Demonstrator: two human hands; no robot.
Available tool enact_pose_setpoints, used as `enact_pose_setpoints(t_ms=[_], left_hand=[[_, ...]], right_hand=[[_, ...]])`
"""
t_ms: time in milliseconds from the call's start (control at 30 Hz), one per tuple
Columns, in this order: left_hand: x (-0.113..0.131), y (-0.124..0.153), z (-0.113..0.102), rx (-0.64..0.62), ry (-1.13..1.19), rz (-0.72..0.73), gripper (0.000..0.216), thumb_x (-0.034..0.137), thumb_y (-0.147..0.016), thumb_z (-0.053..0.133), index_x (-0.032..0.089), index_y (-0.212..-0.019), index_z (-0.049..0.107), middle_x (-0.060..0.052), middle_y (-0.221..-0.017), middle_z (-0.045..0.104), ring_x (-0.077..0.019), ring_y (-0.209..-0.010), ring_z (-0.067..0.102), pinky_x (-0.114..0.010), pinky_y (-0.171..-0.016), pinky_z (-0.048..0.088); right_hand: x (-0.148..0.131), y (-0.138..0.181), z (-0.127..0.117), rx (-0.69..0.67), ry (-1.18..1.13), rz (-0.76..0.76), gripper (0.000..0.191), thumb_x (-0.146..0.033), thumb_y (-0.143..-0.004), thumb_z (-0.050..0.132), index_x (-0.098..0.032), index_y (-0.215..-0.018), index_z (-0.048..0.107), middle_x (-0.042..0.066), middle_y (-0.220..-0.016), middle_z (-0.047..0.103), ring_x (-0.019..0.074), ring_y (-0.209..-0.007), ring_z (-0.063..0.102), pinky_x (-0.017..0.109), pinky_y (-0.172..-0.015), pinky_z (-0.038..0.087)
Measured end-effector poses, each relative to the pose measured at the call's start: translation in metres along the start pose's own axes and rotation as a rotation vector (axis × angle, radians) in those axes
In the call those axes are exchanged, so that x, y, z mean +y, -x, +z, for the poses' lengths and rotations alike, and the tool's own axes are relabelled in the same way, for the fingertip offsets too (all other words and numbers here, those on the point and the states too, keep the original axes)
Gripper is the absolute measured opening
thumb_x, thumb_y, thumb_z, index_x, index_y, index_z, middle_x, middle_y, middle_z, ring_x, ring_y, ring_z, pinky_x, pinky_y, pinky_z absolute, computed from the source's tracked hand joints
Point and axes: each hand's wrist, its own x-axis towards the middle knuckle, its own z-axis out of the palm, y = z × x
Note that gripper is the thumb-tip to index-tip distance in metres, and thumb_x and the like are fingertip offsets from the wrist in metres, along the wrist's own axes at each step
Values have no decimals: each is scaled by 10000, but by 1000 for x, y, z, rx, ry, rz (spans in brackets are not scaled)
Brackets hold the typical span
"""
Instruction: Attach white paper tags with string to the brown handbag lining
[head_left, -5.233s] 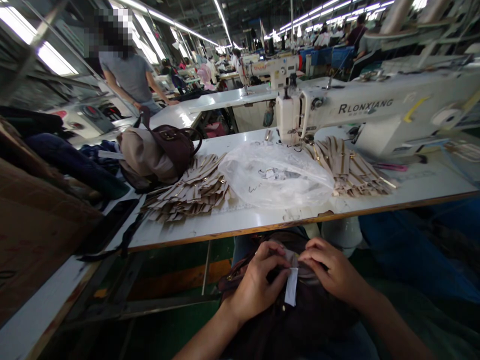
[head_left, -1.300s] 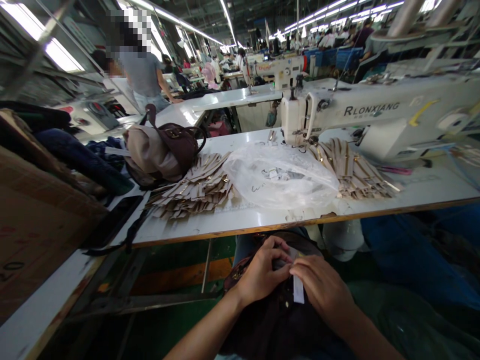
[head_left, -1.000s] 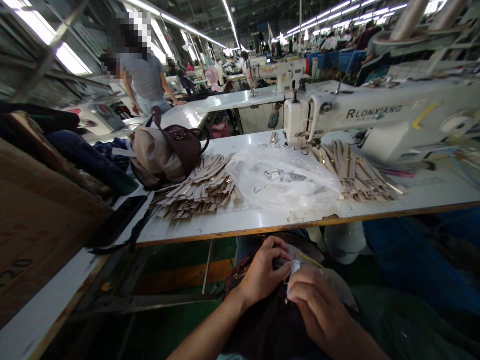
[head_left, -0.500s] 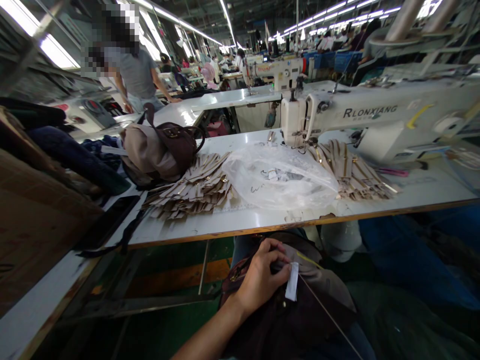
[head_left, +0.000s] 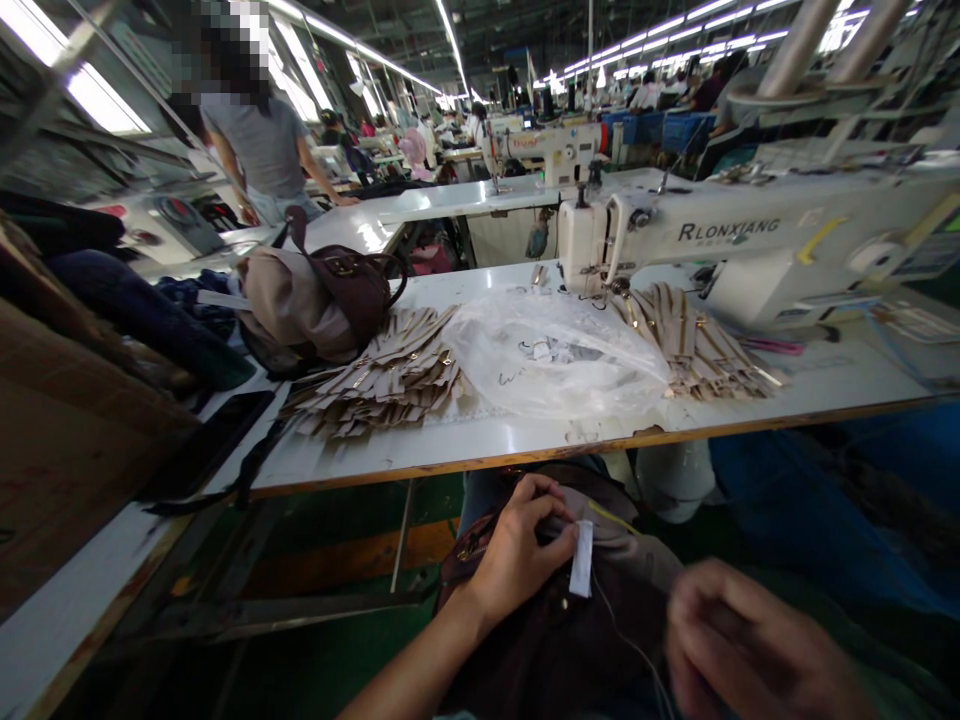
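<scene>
A brown and taupe bag [head_left: 517, 650] lies across the lap below the table edge. My left hand [head_left: 517, 550] is closed on its fabric, thumb and fingers pinched beside a small white label [head_left: 581, 560]. From near the label a thin thread [head_left: 619, 625] hangs in a loose curve down toward my right hand [head_left: 750, 640]. That hand is blurred at the lower right, apart from the bag's label, with its fingers curled in. Whatever it pinches is too smeared to make out.
On the table [head_left: 480, 450] lie a plastic bag [head_left: 555, 370], zipper strips [head_left: 375, 385] to its left and more zipper strips [head_left: 701, 345] to its right. Behind stands a sewing machine [head_left: 720, 225]. At left are another bag [head_left: 307, 290] and a cardboard box [head_left: 67, 450]; a person [head_left: 259, 140] stands beyond.
My right hand has come into view from the lower right. The thread, straight and taut before, now hangs slack. My left hand keeps its hold beside the label.
</scene>
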Motion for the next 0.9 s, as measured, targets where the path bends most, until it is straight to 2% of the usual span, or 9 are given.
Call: enact_pose_setpoints(t_ms=[67, 100, 167, 300, 900], left_hand=[[0, 0, 0, 2, 4, 2, 67, 125, -771, 626, 160, -821, 654, -63, -1020, 500, -174, -996, 528, -282, -893, 430], [0, 0, 0, 0, 5, -1, 65, 123, -770, 626, 159, -818, 652, -63, -1020, 500, -172, -993, 529, -279, -889, 432], [1, -1, -1, -7, 7, -11, 52, 124, -769, 626, 156, -804, 650, -65, -1023, 502, -170, -984, 532, -276, -881, 434], [0, -2, -1, -24, 15, -14, 44, 125, -765, 627, 154, -790, 648, -67, -1023, 510, -176, -988, 531, -283, -888, 433], [-5, -3, 1, -34, 25, -18, 55, 118, -769, 622, 161, -794, 647, -65, -1038, 507, -177, -1001, 525, -285, -901, 428]], right_hand=[[10, -10, 11, 88, 89, 105, 217, -334, -937, 461, -172, -952, 606, -4, -664, 616, 110, -543, 580, 202, -483, 461], [16, -14, 17, 134, 152, 135, 221, -339, -929, 461, -177, -911, 610, 3, -655, 610, 119, -550, 581, 206, -482, 447], [29, -21, 32, 200, 283, 130, 234, -348, -916, 454, -182, -849, 604, 34, -730, 607, 146, -629, 587, 230, -532, 442], [44, -23, 49, 199, 400, 106, 213, -288, -920, 414, -189, -837, 583, 45, -788, 575, 174, -711, 562, 278, -617, 419], [44, -23, 49, 172, 340, 71, 169, -253, -909, 448, -199, -836, 591, 15, -747, 566, 154, -666, 544, 272, -618, 379]])
